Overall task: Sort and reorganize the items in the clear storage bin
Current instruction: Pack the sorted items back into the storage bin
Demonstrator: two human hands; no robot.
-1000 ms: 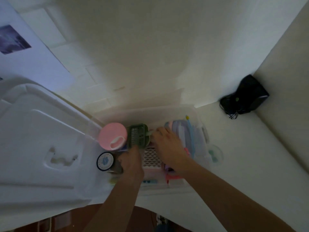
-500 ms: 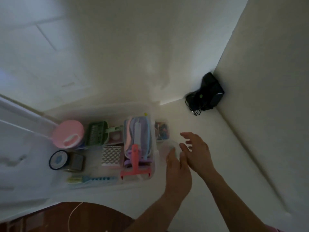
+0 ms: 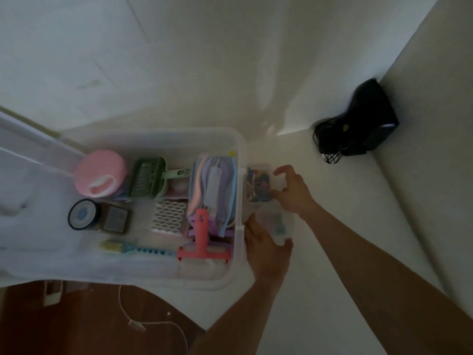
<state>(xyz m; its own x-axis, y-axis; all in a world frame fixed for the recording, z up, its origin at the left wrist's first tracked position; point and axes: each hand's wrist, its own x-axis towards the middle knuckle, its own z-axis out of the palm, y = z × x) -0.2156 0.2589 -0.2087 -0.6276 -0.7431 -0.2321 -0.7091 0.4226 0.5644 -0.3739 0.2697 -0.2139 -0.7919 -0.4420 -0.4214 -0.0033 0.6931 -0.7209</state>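
- One white bench point(image 3: 332, 290), one clear bin point(image 3: 225, 280) on it, left of both hands.
- In the bin: one pink lid point(image 3: 101, 172), one green scoop point(image 3: 151, 179), one cloth bundle point(image 3: 212, 185), one pink squeegee point(image 3: 202, 239), one round tin point(image 3: 83, 213), one brush point(image 3: 133, 248).
- One black gadget point(image 3: 358, 124) in the far corner.
- Left hand point(image 3: 266, 249) curled round one clear cup point(image 3: 277, 224), just outside the bin.
- Right hand point(image 3: 294, 190) pinching one small clear box point(image 3: 259, 184), beside the bin wall.

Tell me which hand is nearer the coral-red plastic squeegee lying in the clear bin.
Left. The left hand sits just outside the clear storage bin wall, right beside the coral-red plastic squeegee. The right hand is farther off, up by a small clear box.
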